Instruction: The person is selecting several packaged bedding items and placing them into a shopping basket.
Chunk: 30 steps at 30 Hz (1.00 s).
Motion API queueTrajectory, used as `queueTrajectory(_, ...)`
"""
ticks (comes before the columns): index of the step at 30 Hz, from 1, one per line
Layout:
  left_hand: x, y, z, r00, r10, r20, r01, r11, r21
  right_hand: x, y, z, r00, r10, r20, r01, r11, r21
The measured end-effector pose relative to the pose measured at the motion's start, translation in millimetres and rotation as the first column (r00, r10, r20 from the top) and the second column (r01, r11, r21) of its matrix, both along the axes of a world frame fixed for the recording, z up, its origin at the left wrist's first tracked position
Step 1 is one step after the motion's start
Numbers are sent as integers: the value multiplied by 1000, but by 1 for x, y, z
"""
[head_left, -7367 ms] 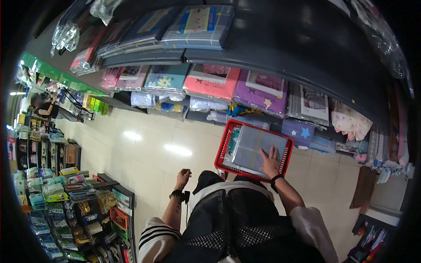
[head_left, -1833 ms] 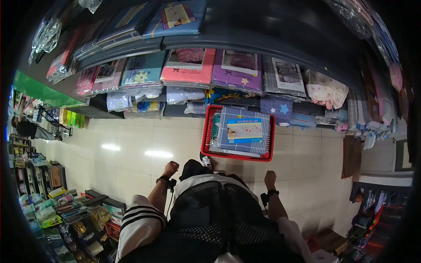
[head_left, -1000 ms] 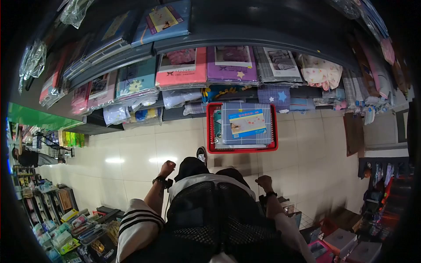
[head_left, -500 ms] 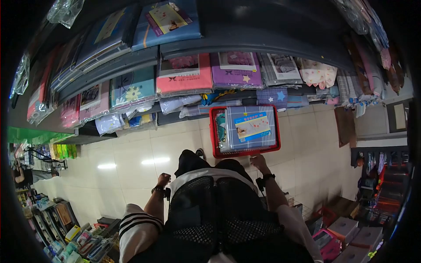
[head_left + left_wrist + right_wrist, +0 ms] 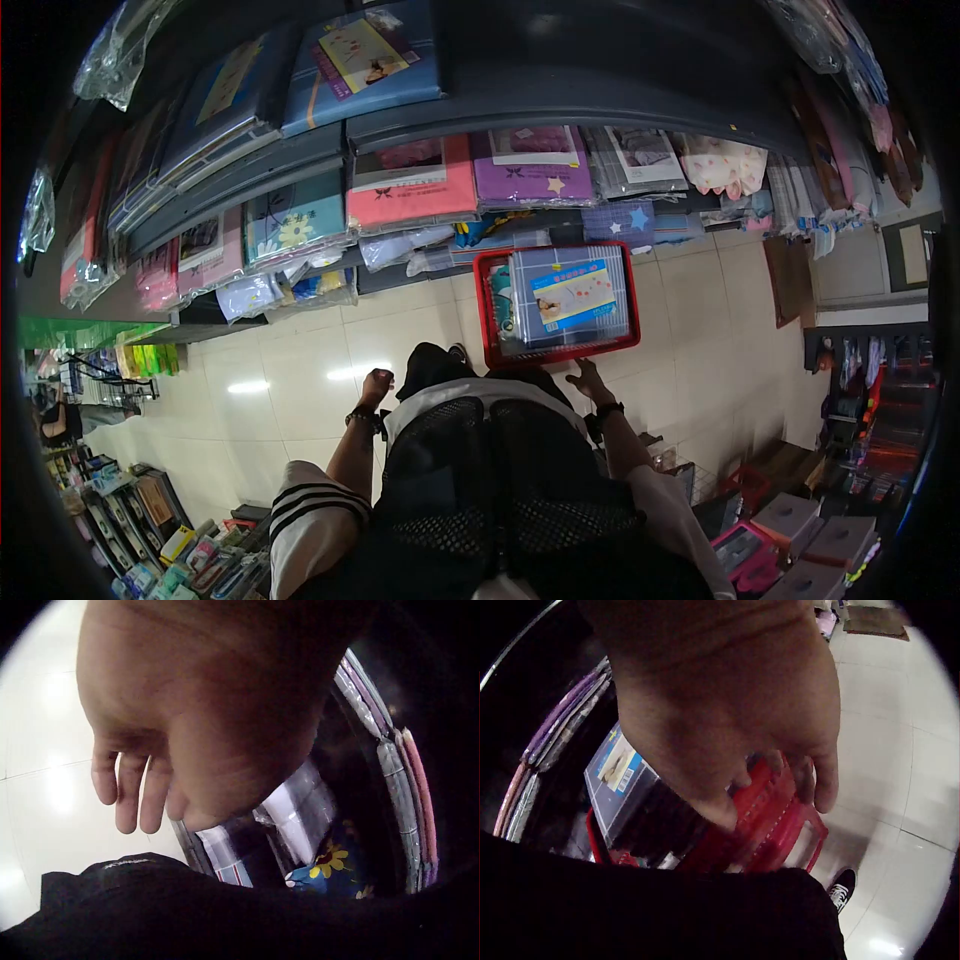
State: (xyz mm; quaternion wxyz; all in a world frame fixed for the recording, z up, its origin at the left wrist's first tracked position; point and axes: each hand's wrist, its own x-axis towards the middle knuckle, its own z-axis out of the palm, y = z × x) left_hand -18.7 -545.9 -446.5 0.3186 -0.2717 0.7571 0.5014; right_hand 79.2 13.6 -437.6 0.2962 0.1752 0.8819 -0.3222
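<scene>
A red shopping basket [image 5: 545, 360] stands on the floor by the shelf. On top inside it lies a blue plaid fabric pack [image 5: 615, 315] in clear wrap, its yellow-and-blue label facing up; a teal item [image 5: 501, 298] shows at the left. My right hand [image 5: 588, 380] reaches close to the basket's near rim. In the right wrist view, its loosely bent fingers [image 5: 825, 784] overlap the red basket side, holding nothing visible. My left hand [image 5: 375, 388] hangs at my side, free of any object; the left wrist view shows its fingers [image 5: 129, 791] relaxed and pointing down.
Dark shelves [image 5: 600, 80] carry packaged bedding, including a coral pack [image 5: 410, 200] and a purple pack [image 5: 535, 180]. Small goods fill a rack [image 5: 190, 560] behind on the left. Boxes [image 5: 795, 520] stand at lower right. A person [image 5: 62, 420] is far left in the aisle.
Earlier my right hand rested on a grey-looking pack in the basket; later the plaid pack lay there label-up. Over the last second my right hand moved forward from my side toward the basket.
</scene>
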Motion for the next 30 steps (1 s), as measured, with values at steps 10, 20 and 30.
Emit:
queueTrajectory(10,-5,25,6,992,-109,64,113,991,-71,-3,3,10,990,35,137,-46,995,83)
queueTrajectory(20,-7,2,-26,989,-127,76,131,990,-54,-8,-2,43,994,-7,112,18,994,-104)
queueTrajectory(30,-14,15,3,989,-138,51,142,987,-70,-11,5,35,976,5,217,18,994,-105)
